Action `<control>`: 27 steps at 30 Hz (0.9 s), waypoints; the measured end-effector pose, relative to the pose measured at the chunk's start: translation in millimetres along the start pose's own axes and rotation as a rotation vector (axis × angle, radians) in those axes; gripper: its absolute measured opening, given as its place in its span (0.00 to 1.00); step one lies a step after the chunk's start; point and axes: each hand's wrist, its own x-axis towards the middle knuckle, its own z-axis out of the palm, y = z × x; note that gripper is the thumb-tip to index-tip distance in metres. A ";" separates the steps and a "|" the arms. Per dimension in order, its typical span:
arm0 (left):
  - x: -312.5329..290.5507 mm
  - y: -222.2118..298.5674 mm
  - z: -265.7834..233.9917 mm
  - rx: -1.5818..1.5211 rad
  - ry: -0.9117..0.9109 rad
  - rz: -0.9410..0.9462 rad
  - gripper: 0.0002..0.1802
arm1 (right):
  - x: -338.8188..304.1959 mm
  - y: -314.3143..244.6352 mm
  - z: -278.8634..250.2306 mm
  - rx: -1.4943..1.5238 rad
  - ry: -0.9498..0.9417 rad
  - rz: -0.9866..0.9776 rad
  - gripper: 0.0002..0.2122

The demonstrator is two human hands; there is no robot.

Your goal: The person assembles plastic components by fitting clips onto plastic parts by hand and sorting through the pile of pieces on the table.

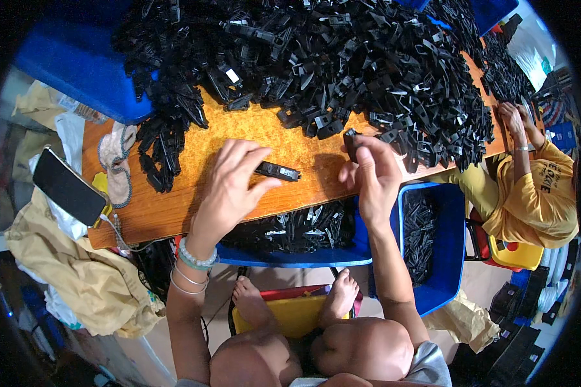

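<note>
On the wooden table (pixel 135 219), a narrow black plastic piece (pixel 279 171) with a small pale patch lies beside my left hand (pixel 229 187). The fingers and thumb of that hand are spread apart around the piece's near end, without a visible grip on it. My right hand (pixel 376 174) is raised over the table's front edge. Its thumb and fingers pinch a small dark plastic piece (pixel 351 143), partly hidden by the fingers. Behind both hands rises a large heap of similar black plastic pieces (pixel 316 64).
Below the table edge are a blue bin (pixel 290 259) and another blue bin (pixel 457 238), both holding black pieces. At left are a phone (pixel 69 186), a cloth strip (pixel 117 164) and a blue container (pixel 77 71). Another person (pixel 529 187) works at right.
</note>
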 end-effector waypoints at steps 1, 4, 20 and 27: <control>-4.4 -3.7 -0.7 0.003 -0.001 0.000 0.19 | -0.2 0.8 2.7 0.003 0.000 0.000 0.11; -13.5 -8.8 1.9 -0.009 0.009 -0.056 0.16 | -1.3 2.4 10.5 0.291 -0.172 0.327 0.17; -16.5 -4.1 -0.9 -0.114 0.017 -0.033 0.11 | -1.1 2.7 21.6 -0.625 -0.395 -0.217 0.13; -15.1 -5.8 0.3 -0.041 -0.025 0.009 0.12 | -1.2 11.1 35.1 -0.709 -0.409 -0.369 0.12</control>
